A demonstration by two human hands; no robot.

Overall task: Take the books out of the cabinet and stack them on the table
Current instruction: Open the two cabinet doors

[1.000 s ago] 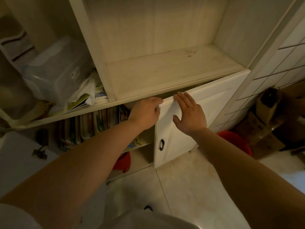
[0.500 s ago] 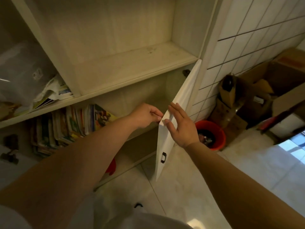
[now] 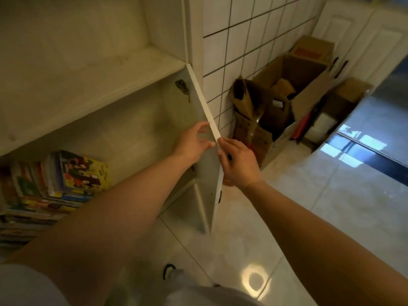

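The white cabinet door stands swung wide open, seen almost edge-on, with a dark handle low on its outer face. The left hand is on the inner side of the door's top corner, its grip grasping the door, thumb and fingertips curled against the panel near the upper edge. The right hand is on the outer side of the same corner, its grip also grasping the door, fingers bent around the edge. The books sit inside the cabinet on the lower shelf at the left, packed upright and leaning, a yellow-covered one facing outward at the right end of the row. Right of the cabinet, against the tiled wall, stand open cardboard boxes on the pale glossy floor.
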